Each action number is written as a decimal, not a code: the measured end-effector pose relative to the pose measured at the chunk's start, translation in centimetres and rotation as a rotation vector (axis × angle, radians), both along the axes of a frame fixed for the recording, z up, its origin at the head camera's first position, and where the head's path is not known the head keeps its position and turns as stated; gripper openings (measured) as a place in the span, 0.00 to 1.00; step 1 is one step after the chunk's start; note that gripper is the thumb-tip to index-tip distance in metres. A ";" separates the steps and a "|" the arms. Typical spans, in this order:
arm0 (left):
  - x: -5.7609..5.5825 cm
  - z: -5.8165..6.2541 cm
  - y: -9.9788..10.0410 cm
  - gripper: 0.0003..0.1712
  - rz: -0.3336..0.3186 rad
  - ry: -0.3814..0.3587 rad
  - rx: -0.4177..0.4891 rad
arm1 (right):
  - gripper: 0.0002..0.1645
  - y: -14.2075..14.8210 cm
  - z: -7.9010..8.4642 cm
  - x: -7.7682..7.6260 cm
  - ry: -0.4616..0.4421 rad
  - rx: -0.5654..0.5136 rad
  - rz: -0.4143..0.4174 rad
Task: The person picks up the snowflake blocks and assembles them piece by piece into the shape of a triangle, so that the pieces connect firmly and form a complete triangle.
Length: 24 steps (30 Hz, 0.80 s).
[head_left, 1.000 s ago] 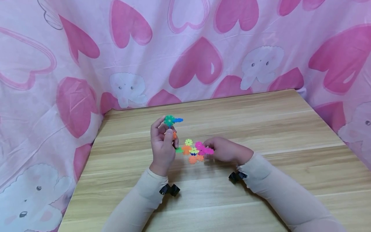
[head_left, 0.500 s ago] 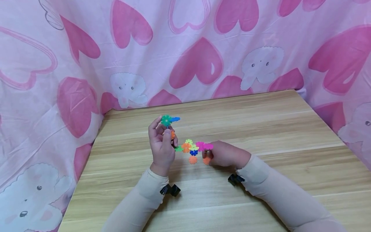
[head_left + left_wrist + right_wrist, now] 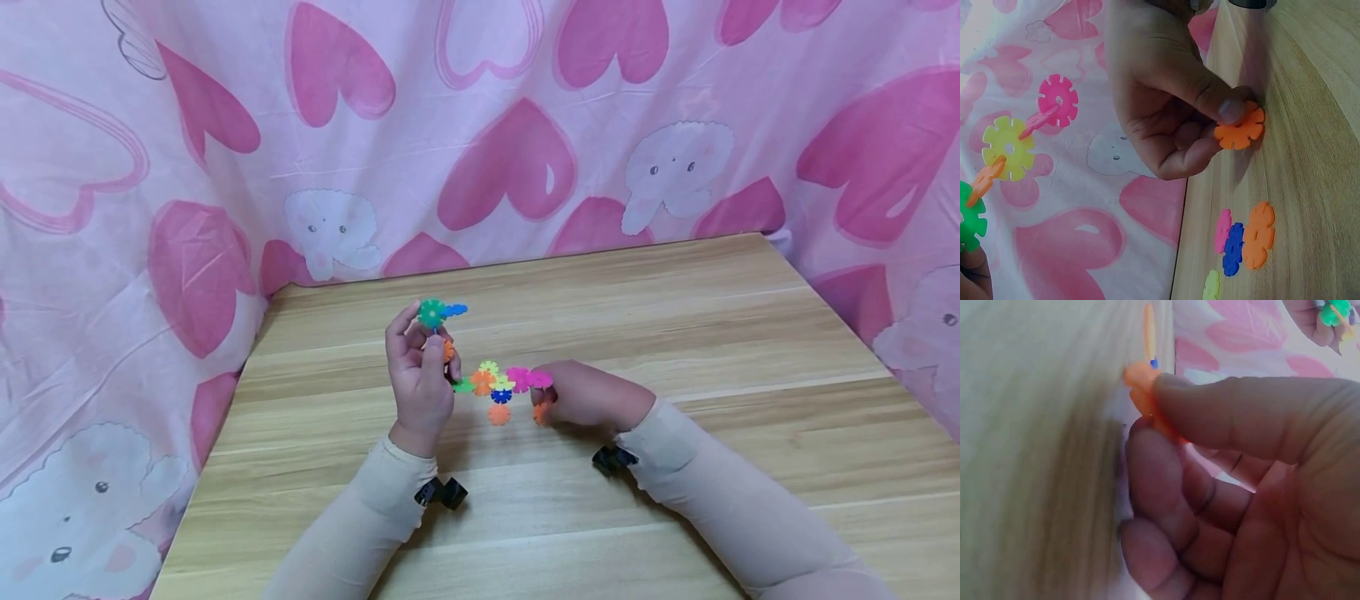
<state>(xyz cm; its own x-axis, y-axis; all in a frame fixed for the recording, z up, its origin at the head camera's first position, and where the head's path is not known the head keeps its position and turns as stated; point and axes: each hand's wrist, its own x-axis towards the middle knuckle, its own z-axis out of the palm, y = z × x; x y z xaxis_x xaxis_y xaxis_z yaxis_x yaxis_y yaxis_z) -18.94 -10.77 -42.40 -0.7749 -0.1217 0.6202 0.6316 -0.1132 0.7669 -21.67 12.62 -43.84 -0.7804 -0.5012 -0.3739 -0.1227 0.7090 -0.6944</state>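
In the head view my left hand [image 3: 422, 383] grips an assembly of slotted snowflake discs. A green disc [image 3: 432, 313] and a blue disc [image 3: 454, 310] stand at its top. From the hand a branch runs right, and the left wrist view shows its green disc [image 3: 971, 225], yellow disc [image 3: 1009, 149] and pink disc [image 3: 1058, 100]. My right hand [image 3: 592, 393] pinches a loose orange disc [image 3: 1240, 128] between thumb and fingers, close above the tabletop. Loose discs lie beside it: an orange disc [image 3: 1259, 235], a blue disc [image 3: 1233, 249], a pink disc [image 3: 1223, 230] and a yellow disc [image 3: 1211, 285].
A wood-grain table [image 3: 675, 333] spreads under both hands. Along its back and sides hangs a pink curtain [image 3: 405, 158] printed with hearts and white animals. Each sleeve cuff carries a small black camera, such as the left wrist camera [image 3: 441, 492].
My right hand has picked up one orange disc from beside the other orange one and drawn it slightly right. The left hand, with its assembly, has shifted a little left.
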 end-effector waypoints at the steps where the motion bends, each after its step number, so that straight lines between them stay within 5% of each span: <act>1: 0.0 0.0 0.0 0.26 0.000 0.000 -0.002 | 0.10 0.1 0.0 -0.1 -0.004 -0.034 -0.009; 14: 0.0 -0.2 0.2 0.25 -0.107 0.036 -0.052 | 0.10 1.1 1.3 -1.1 0.210 -0.596 -0.278; 24: 0.2 -0.5 0.5 0.24 -0.196 0.017 -0.167 | 0.11 0.4 3.2 0.9 0.226 -0.848 -0.300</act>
<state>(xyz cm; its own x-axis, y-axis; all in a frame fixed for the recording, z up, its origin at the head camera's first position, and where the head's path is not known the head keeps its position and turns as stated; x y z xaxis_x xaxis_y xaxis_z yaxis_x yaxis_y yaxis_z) -18.78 -10.31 -42.93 -0.7628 0.1356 0.6323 0.6231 -0.1073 0.7747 -20.79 12.98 -40.60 -0.9312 -0.3028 0.2029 -0.2125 -0.0015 -0.9772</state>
